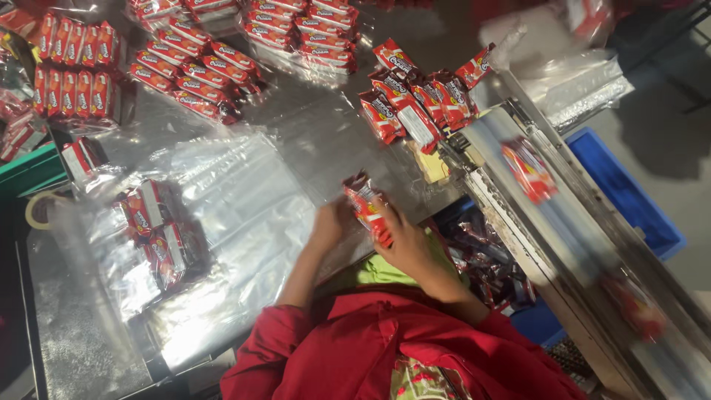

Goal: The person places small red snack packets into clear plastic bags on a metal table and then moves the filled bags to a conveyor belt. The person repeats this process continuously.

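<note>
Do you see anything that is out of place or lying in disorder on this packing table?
Yes. The red snack packets by the conveyor lie in a loose heap, pointing different ways, while the other red packets sit in neat rows. Both hands, left and right, hold one red packet.

metal table | clear plastic bags | red biscuit packets | tape roll

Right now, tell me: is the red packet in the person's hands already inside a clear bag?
No: both hands, left hand and right hand, hold the red packet bare above the clear bags.
</note>
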